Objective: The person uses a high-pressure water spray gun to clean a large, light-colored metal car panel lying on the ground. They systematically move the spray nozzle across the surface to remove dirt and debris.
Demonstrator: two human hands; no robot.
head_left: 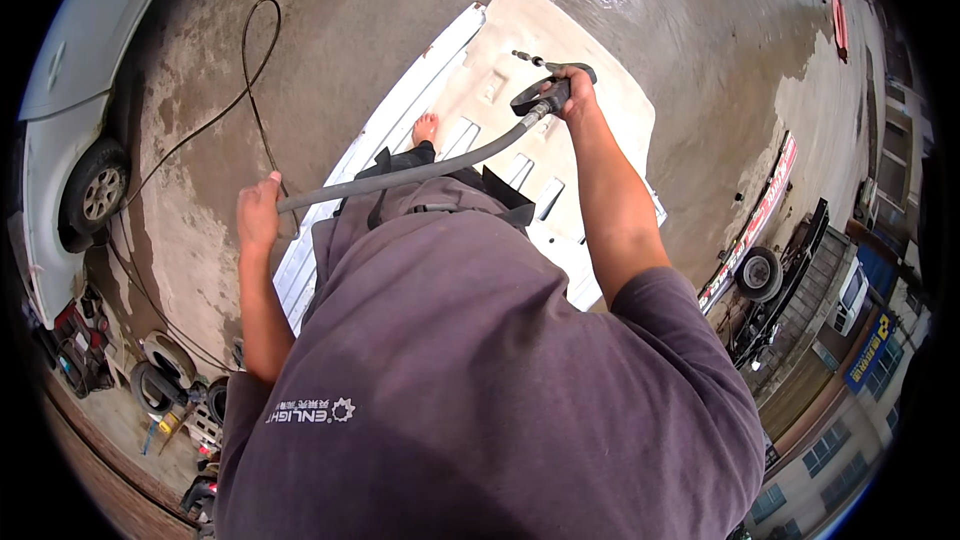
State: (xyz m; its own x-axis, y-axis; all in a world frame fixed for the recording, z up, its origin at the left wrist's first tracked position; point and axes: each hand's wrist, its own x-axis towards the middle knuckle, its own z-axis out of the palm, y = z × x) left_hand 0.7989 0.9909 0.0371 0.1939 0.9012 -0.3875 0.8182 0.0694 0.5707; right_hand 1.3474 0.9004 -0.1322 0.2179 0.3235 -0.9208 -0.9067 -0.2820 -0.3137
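Observation:
My right hand (575, 95) is wrapped round the grip of a black pressure washer gun (556, 92), whose short nozzle (524, 56) points up and left. A thick grey hose (420, 176) runs from the gun's metal fitting across my waist. My left hand (258, 208) is closed on this hose near its left end. Below the gun lies a moulded beige sheet (585, 45) with slots, on top of a ribbed white panel (405, 85). One bare foot (426, 130) of mine rests on these pieces; the other is hidden.
Wet concrete (360, 0) surrounds the panel. A thin black hose (195, 130) loops over the floor at left, beside a light-coloured vehicle (75, 70). Loose tyres (155, 390) lie at lower left. A red-and-white panel (770, 195) and a loose wheel (760, 273) are at right.

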